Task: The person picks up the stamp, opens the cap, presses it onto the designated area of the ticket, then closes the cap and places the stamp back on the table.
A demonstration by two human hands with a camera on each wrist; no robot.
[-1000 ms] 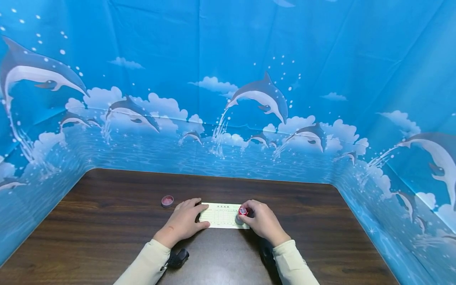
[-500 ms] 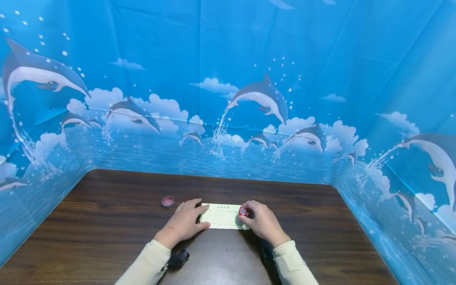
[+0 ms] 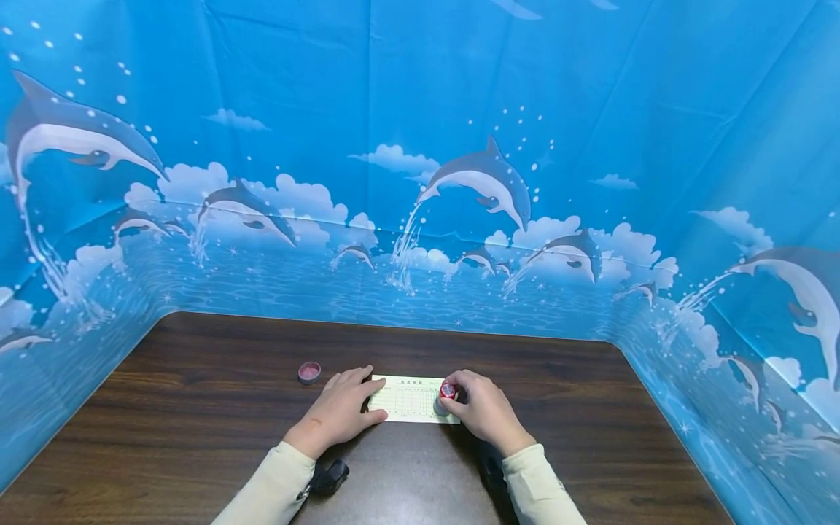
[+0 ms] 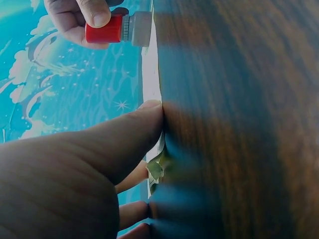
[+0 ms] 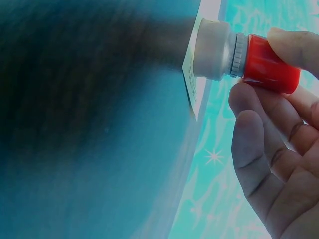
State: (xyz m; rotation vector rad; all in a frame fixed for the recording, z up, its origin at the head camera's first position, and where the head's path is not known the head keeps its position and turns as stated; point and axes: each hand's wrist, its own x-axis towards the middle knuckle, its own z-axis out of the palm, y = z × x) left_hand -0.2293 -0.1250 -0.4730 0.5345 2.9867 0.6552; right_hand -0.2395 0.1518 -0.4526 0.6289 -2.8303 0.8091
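Note:
A pale yellow-green receipt pad [image 3: 408, 402] with a printed grid lies flat on the dark wooden table. My left hand [image 3: 337, 410] rests on its left end, thumb at the near edge and the other fingers spread further back. In the left wrist view the thumb [image 4: 134, 122] presses against the pad's edge, where the paper corner is curled. At the pad's right end my right hand [image 3: 487, 410] pinches the red handle of a round stamp [image 5: 271, 64] between thumb and fingertips. The stamp stands upright, its wide grey base against the paper.
A small round cap [image 3: 309, 372], pinkish inside, lies on the table [image 3: 230, 394] beyond the left hand. A blue dolphin-print curtain [image 3: 420, 292] surrounds the table's back and sides. A black wrist device [image 3: 329, 477] sits at the left wrist.

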